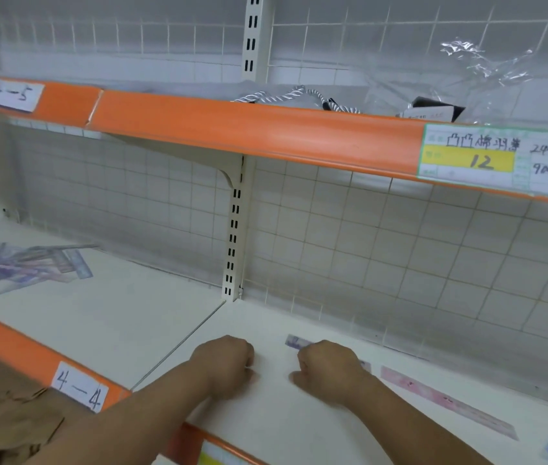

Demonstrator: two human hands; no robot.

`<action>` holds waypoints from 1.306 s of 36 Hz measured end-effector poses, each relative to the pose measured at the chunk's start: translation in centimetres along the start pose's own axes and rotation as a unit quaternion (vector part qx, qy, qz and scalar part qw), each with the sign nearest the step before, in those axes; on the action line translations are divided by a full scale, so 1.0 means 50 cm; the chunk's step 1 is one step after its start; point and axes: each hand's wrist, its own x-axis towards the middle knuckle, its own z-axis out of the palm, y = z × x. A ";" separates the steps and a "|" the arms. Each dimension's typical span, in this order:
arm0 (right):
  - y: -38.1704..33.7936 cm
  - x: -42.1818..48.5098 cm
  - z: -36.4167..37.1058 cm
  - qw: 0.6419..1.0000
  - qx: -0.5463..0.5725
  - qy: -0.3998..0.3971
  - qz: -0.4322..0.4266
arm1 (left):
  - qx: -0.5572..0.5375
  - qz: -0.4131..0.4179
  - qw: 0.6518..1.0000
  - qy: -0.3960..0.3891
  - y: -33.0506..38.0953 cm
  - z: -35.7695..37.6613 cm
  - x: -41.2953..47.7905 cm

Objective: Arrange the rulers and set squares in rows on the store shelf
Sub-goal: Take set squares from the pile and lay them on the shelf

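Fingers curled, the left hand (224,364) holds nothing, the right hand (329,370) clasps a purple ruler (294,342), pink ruler (447,401) just beside.

Top: twisted black-and-white cord (299,95) near crumpled clear plastic (482,62); below these, price label (487,159) marked 12; lower left, paper tag (79,387) marked 4—4 beside brown cardboard (4,397); behind, wire grid (400,250) flanking slotted upright (234,236)
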 end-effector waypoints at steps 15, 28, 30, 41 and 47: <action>-0.190 0.045 -0.028 0.992 0.010 -0.010 -0.126 | -0.016 -0.091 0.994 0.061 -0.130 -0.018 -0.110; -0.451 0.138 -0.073 0.989 0.045 0.027 -0.135 | -0.044 -0.117 0.989 0.075 -0.390 -0.065 -0.231; -0.503 0.154 -0.079 0.989 0.053 0.034 -0.136 | -0.046 -0.117 0.989 0.076 -0.441 -0.078 -0.254; -0.759 0.233 -0.109 0.988 0.073 0.053 -0.125 | -0.052 -0.109 0.990 0.079 -0.704 -0.131 -0.343; -0.843 0.294 -0.115 0.990 0.055 0.046 -0.125 | -0.059 -0.112 0.989 0.077 -0.807 -0.141 -0.344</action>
